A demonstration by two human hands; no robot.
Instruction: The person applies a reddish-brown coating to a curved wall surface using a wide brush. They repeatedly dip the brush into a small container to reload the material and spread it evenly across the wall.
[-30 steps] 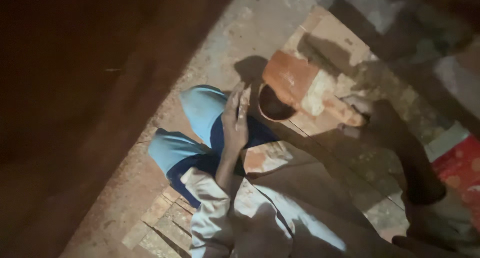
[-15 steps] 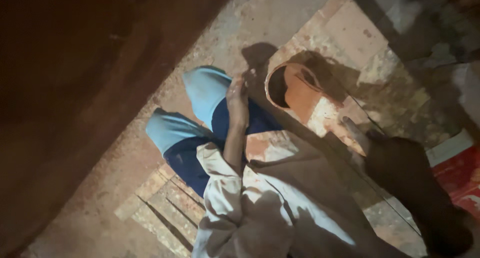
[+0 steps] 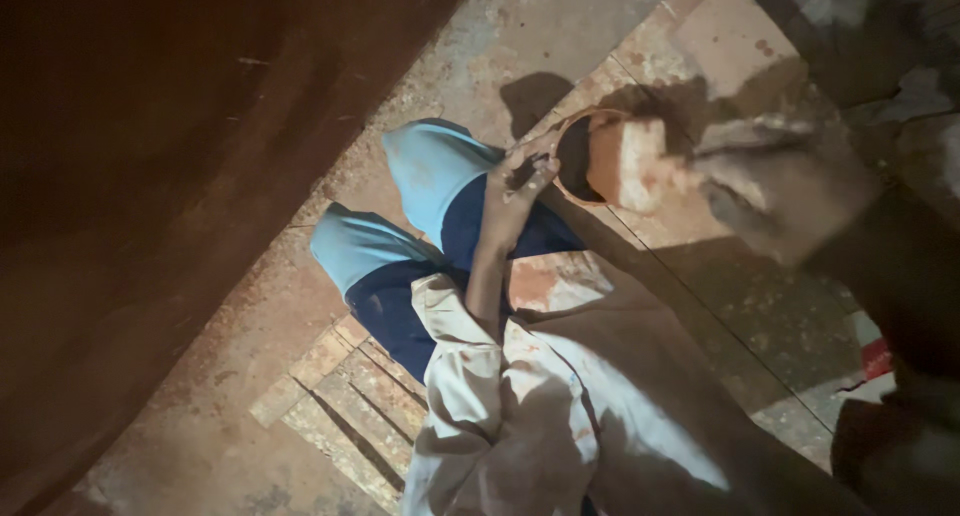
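The left hand [image 3: 520, 176] reaches forward at the end of a bare forearm that runs up from a rolled pale cloth sleeve [image 3: 455, 366] stained with reddish dust. Its fingers [image 3: 540, 161] are curled loosely, thumb side up, the wrist nearly straight. The right hand [image 3: 760, 176] comes in from the right edge, blurred and partly in shadow, its fingers spread and pointing left; whether it grips anything cannot be told.

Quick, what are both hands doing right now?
Left hand: fingers curled on the rim of the orange pot.
Right hand: blurred, cannot tell.
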